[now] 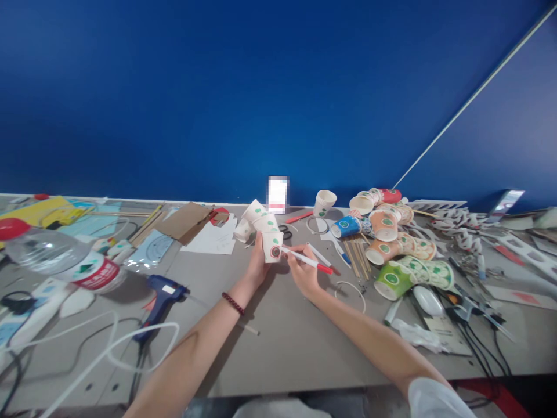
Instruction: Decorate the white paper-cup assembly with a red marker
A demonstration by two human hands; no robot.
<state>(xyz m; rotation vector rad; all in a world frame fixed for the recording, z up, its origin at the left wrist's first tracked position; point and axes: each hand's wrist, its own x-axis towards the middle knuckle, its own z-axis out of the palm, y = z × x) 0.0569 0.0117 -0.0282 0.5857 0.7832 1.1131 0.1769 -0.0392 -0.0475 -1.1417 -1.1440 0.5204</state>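
- Head view: the left hand (pixel 257 262) is closed around a curved chain of white paper cups with green spots (pixel 265 229), gripping the nearest cup, whose round base with a red ring faces the camera.
- The chain is held just above the grey matte desk (pixel 287 337), near its middle, and arcs back toward the blue wall (pixel 261 87).
- The right hand (pixel 304 273) pinches a slim white marker with a red cap (pixel 307 260); its tip touches the ringed cup base.
- A dark red beaded bracelet (pixel 232 303) circles the left wrist.
- To the right lies a heap of printed paper cups in green, orange, blue and red (pixel 394 244), tipped on their sides, beside a bundle of thin wooden sticks (pixel 355 255).
- A thin wire ring (pixel 350 293) lies flat just right of the right forearm.
- To the left rest a blue hot-glue gun (pixel 163 296), a clear plastic bottle with a red label (pixel 65 258) on its side, and loose white cable (pixel 108 348).
- Bare desk surface lies between the forearms and toward the near edge; both flanks are crowded.
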